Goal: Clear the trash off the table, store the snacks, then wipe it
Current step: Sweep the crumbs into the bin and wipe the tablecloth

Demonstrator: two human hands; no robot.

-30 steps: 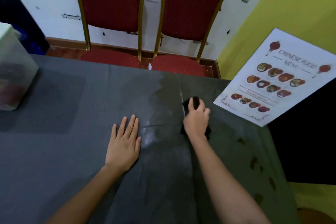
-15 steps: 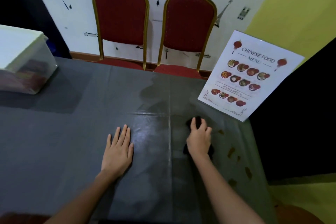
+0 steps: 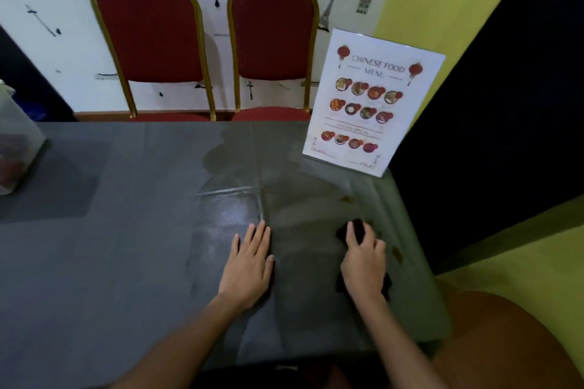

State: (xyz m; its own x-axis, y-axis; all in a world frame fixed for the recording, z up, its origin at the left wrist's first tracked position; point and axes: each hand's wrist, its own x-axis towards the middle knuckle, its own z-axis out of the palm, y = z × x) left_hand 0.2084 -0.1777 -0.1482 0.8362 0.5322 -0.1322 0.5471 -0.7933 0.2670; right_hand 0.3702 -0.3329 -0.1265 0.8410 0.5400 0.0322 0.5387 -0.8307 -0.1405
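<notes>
The dark cloth [image 3: 357, 229] lies near the right edge of the table [image 3: 126, 262], bunched under the right hand [image 3: 363, 265], whose fingers curl over it and press it down. Over the last second it has travelled from just beside the centre crease out towards that edge, leaving a wet sheen behind; brownish spots [image 3: 396, 253] beside the hand look unwiped. The left hand [image 3: 248, 268] stays flat, fingers straight, holding nothing, bracing the cover by the crease. So wiping seems well under way. A menu stand [image 3: 369, 101] stands at the far right corner, a plastic container [image 3: 15, 148] at the left edge.
</notes>
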